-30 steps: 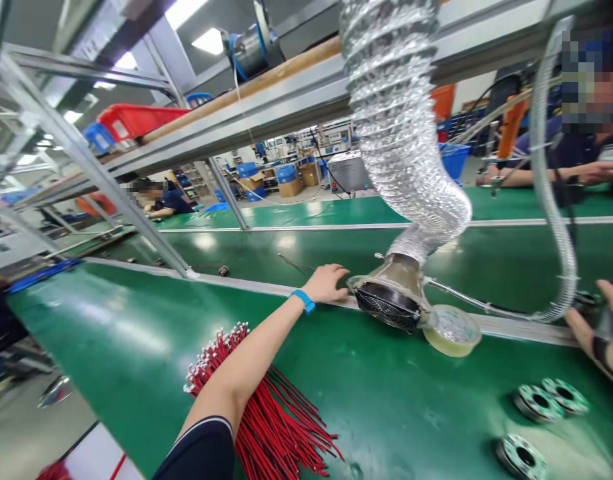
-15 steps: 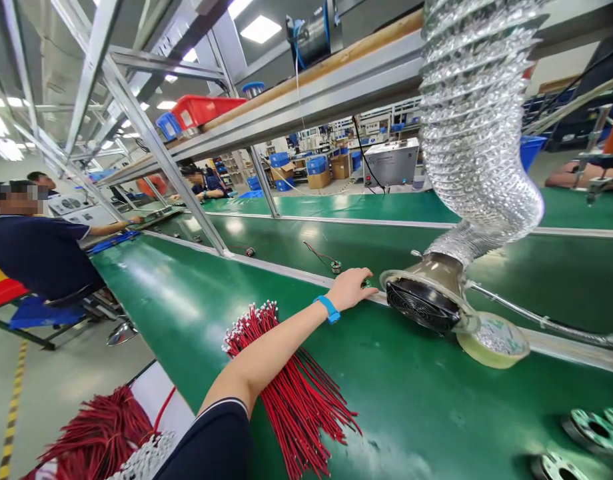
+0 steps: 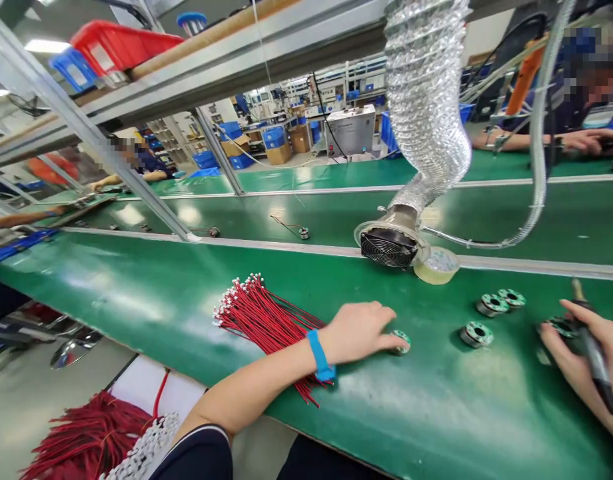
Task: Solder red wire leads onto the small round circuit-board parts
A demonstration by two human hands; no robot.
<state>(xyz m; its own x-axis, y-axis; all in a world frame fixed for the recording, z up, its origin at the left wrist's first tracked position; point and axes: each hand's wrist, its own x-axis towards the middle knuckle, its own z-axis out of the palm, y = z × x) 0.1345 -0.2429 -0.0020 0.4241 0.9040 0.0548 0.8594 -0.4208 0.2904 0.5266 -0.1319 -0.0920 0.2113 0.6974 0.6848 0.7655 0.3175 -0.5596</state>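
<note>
My left hand (image 3: 361,330), with a blue wristband, reaches over the green bench and pinches a small round motor stator (image 3: 402,343) with a green circuit board. Under that forearm lies a fanned bundle of red wires (image 3: 266,317) with white connectors. At the right edge, my right hand (image 3: 599,353) is closed round a soldering iron (image 3: 592,350), its tip pointing up and away. Another stator (image 3: 561,327) sits by its thumb and fingertip, partly hidden; I cannot tell whether they grip it. Several similar stators (image 3: 476,335) stand between my hands.
A fume fan (image 3: 389,249) on a silver duct (image 3: 426,100) stands at the bench strip beside a tape roll (image 3: 437,267). Wired parts (image 3: 304,233) lie on the belt behind. More red wires (image 3: 91,440) hang lower left. Co-workers' arms (image 3: 531,141) show across the bench.
My left hand has come back from the belt edge near the fan to the nearer bench, holding a stator. The view has swung right, bringing my right hand and soldering iron into sight.
</note>
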